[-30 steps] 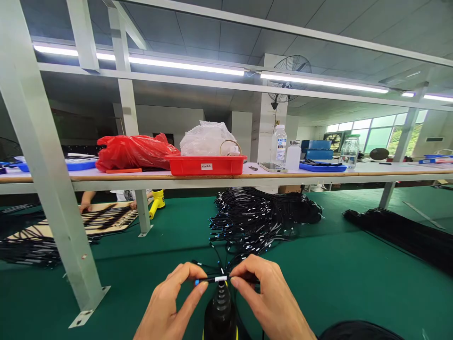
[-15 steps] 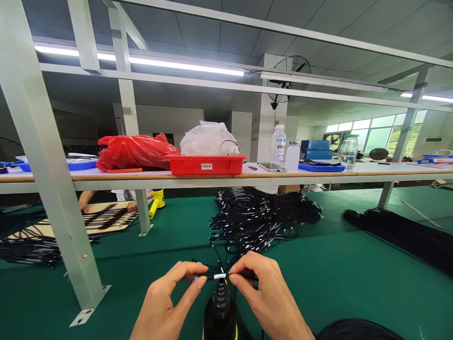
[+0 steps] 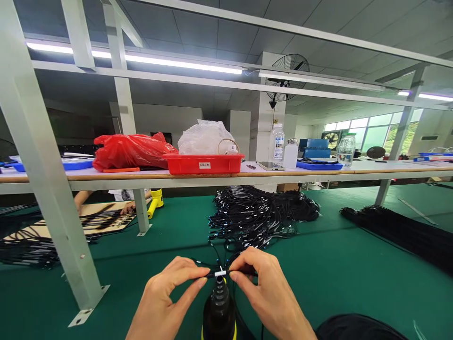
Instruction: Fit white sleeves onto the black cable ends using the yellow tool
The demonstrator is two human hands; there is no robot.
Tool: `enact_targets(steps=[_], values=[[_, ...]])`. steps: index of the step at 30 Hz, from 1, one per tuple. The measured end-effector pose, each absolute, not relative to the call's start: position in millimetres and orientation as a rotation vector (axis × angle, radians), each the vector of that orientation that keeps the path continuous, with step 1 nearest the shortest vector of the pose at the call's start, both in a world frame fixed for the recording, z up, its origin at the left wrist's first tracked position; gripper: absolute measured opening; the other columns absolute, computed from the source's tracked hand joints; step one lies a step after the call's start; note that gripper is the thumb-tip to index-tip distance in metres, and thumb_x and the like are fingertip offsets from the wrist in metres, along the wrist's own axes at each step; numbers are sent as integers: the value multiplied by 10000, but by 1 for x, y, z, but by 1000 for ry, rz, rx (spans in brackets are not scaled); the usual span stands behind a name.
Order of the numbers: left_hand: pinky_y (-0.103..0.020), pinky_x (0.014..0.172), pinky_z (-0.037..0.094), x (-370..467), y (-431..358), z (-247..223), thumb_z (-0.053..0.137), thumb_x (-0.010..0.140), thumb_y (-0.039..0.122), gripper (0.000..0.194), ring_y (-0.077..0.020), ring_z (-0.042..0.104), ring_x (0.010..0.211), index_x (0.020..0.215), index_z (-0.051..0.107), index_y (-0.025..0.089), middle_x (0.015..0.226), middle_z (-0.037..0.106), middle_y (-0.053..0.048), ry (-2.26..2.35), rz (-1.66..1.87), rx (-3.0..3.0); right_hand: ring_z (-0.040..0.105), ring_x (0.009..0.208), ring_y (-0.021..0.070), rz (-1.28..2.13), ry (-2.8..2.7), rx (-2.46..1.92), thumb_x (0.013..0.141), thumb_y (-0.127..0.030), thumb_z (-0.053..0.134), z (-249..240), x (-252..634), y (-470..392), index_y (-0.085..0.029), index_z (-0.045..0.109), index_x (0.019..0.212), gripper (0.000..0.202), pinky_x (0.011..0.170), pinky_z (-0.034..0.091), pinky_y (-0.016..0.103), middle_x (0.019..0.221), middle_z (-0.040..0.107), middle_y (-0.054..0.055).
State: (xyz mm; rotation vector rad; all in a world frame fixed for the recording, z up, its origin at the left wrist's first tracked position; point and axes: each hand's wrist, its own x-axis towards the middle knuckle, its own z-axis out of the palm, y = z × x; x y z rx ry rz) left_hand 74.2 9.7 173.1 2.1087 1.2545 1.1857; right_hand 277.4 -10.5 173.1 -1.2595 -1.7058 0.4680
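Blue tip now hidden under my left hand (image 3: 166,302) | both pinch cable (image 3: 220,273), right hand (image 3: 269,297) | light, limp | grip beside white sleeve

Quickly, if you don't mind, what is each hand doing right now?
Left hand: closed, pinching one end of a thin black cable.
Right hand: closed, pinching the same cable's other side.

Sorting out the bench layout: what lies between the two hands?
In the head view, a thin black cable with a white band spans from left hand to right hand, just above a black ribbed nozzle.
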Motion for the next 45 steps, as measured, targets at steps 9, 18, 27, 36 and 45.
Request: enact_targets(steps=[9, 18, 27, 36, 45], values=[[-203, 695, 509, 73, 12, 172, 614, 887, 358, 156, -159, 648, 818, 907, 768, 339, 865, 653, 6, 1157, 1237, 2262, 592, 804, 163, 459, -1728, -1275, 823, -87, 616, 174, 281, -9, -209, 671, 785, 139, 724, 411, 268, 810, 645, -10], [-225, 632, 494, 72, 7, 172, 463, 915, 563, 366, -184, 634, 743, 981, 694, 285, 858, 673, -2, 1430, 1102, 2151, 584, 763, 156, 481, -1712, -1306, 886, -195, 593, 172, 280, -12, -220, 668, 757, 152, 658, 390, 250, 780, 663, -24], [-248, 631, 423, 75, 8, 168, 314, 960, 540, 468, -167, 564, 656, 678, 528, 234, 689, 574, 21, 1401, 997, 2141, 587, 755, 153, 527, -1730, -1284, 889, -198, 591, 170, 279, -14, -218, 679, 769, 151, 649, 402, 239, 776, 664, -21], [-234, 601, 393, 74, 9, 169, 337, 949, 558, 451, -160, 513, 637, 675, 491, 235, 659, 517, 35, 1374, 986, 2110, 584, 781, 158, 479, -1790, -1289, 909, -185, 567, 164, 282, -13, -225, 675, 805, 155, 705, 398, 264, 807, 650, -21], [-228, 600, 392, 75, 9, 167, 385, 943, 538, 398, -154, 510, 642, 722, 531, 241, 687, 520, 44, 1381, 1015, 2094, 588, 788, 165, 499, -1748, -1285, 874, -140, 577, 160, 282, -11, -218, 654, 793, 136, 693, 402, 265, 809, 656, -17]])
